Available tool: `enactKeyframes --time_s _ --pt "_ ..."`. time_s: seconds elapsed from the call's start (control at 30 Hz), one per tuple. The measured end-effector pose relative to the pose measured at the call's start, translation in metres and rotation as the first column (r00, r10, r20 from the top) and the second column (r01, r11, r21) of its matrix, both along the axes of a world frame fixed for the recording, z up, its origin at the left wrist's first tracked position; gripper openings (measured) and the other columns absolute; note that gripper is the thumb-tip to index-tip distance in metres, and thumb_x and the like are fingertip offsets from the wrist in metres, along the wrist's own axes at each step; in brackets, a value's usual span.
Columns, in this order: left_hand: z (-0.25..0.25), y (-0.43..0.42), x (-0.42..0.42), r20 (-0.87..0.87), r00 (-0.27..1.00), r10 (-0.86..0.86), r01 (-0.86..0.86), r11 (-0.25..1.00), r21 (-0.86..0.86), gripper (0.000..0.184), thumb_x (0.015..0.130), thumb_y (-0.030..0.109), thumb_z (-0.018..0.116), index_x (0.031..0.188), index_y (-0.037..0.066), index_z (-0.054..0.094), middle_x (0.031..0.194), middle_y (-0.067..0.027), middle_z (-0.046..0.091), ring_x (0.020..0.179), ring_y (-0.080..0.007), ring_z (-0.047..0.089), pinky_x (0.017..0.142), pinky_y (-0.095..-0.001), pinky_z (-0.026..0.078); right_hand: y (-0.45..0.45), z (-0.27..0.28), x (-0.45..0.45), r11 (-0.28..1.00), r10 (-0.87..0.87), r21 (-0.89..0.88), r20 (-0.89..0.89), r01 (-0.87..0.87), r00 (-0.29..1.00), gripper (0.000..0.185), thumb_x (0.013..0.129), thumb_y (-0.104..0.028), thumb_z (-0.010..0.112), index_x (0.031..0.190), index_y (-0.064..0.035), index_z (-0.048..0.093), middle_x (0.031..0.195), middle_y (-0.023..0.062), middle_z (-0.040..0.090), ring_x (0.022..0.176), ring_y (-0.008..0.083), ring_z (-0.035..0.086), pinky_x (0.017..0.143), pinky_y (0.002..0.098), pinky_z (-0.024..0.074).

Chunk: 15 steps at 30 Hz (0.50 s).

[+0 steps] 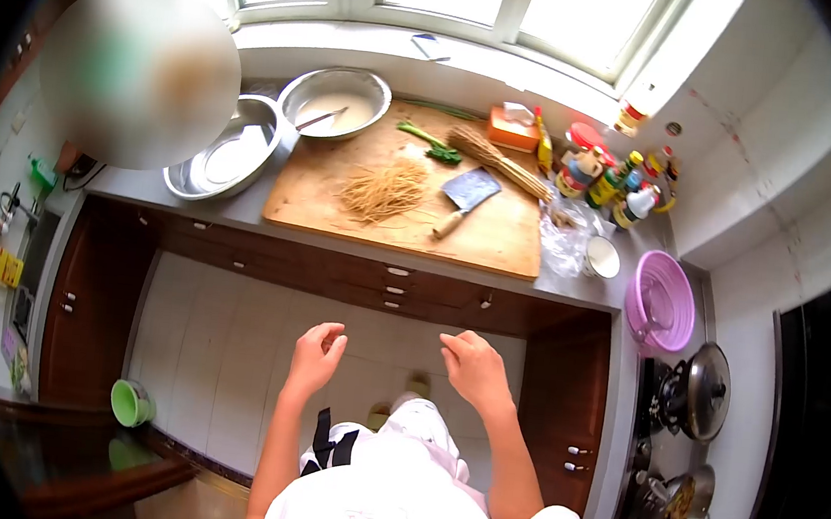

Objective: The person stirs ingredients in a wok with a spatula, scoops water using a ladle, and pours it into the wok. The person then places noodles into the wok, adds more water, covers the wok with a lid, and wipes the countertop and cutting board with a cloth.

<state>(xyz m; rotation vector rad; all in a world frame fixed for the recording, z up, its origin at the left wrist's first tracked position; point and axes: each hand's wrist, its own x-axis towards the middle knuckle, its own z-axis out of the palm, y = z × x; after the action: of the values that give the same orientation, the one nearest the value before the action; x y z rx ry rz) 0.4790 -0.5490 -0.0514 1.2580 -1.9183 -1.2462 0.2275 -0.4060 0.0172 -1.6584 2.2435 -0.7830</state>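
My left hand hovers above the floor in front of the counter, loosely curled with thumb and fingers apart, holding nothing. To its right, my right hand is likewise in the air, empty, its fingers bent and apart from the thumb. Neither touches anything. Beyond them on the counter lies a large wooden cutting board. It bears a heap of cut noodles, a cleaver with a wooden handle, some green vegetable and a long bundle of thin tan strands.
Two metal bowls stand at the board's left: one with pale batter, the other a wide basin. Sauce bottles, a white cup and a purple basin line the right. A lidded pan and a wok sit on the stove.
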Motion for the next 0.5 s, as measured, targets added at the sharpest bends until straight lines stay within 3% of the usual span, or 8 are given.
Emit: enactKeyframes --time_s 0.1,0.2,0.3,0.47,0.5 --pt "-0.002 -0.011 0.014 -0.002 0.999 0.04 -0.04 0.999 0.027 0.03 0.093 0.016 0.069 0.116 -0.002 0.068 0.1 -0.0097 0.071 0.086 -0.017 0.068 0.079 -0.0306 0.055 -0.041 -0.011 0.005 0.997 0.053 0.055 0.05 -0.055 0.997 0.019 0.089 -0.014 0.069 0.107 -0.0084 0.074 0.097 0.0105 0.069 0.091 0.0335 0.068 0.08 0.0424 0.0556" --pt "0.006 -0.041 0.004 0.026 0.999 0.026 -0.028 0.997 0.073 0.04 0.088 0.019 0.074 0.121 -0.001 0.065 0.107 -0.0128 0.068 0.091 -0.0221 0.068 0.083 -0.0341 0.055 -0.081 -0.014 -0.004 0.992 0.064 0.106 0.071 -0.072 0.995 0.019 0.09 -0.014 0.069 0.106 -0.0075 0.074 0.098 0.0115 0.069 0.09 0.0338 0.068 0.08 0.0423 0.0555" --pt "-0.005 -0.087 -0.031 0.123 0.991 -0.061 0.081 0.983 -0.165 0.063 0.081 0.023 0.081 0.134 0.0 0.056 0.124 -0.0166 0.06 0.112 -0.0303 0.06 0.097 -0.0406 0.05 -0.117 -0.027 -0.029 0.993 0.028 0.11 0.09 -0.038 0.996 0.019 0.09 -0.016 0.068 0.107 -0.0088 0.074 0.098 0.012 0.069 0.091 0.034 0.068 0.081 0.0437 0.0559" --pt "-0.025 -0.17 -0.124 0.444 0.881 -0.164 0.359 0.843 -0.4 0.101 0.072 0.032 0.088 0.153 0.006 0.034 0.151 -0.0225 0.034 0.14 -0.0431 0.032 0.117 -0.0538 0.028 -0.183 -0.077 -0.082 0.965 -0.239 0.129 0.067 0.229 0.969 0.018 0.091 -0.018 0.067 0.103 -0.0054 0.072 0.096 0.0143 0.071 0.088 0.0363 0.069 0.079 0.0461 0.0555" --pt "-0.034 -0.186 -0.141 0.474 0.862 -0.177 0.392 0.826 -0.405 0.111 0.07 0.037 0.089 0.157 0.008 0.027 0.156 -0.024 0.027 0.146 -0.0444 0.025 0.119 -0.0607 0.02 -0.195 -0.084 -0.089 0.952 -0.292 0.135 0.118 0.276 0.949 0.018 0.091 -0.018 0.066 0.103 -0.0048 0.071 0.095 0.0149 0.071 0.088 0.0365 0.069 0.078 0.0462 0.0552"
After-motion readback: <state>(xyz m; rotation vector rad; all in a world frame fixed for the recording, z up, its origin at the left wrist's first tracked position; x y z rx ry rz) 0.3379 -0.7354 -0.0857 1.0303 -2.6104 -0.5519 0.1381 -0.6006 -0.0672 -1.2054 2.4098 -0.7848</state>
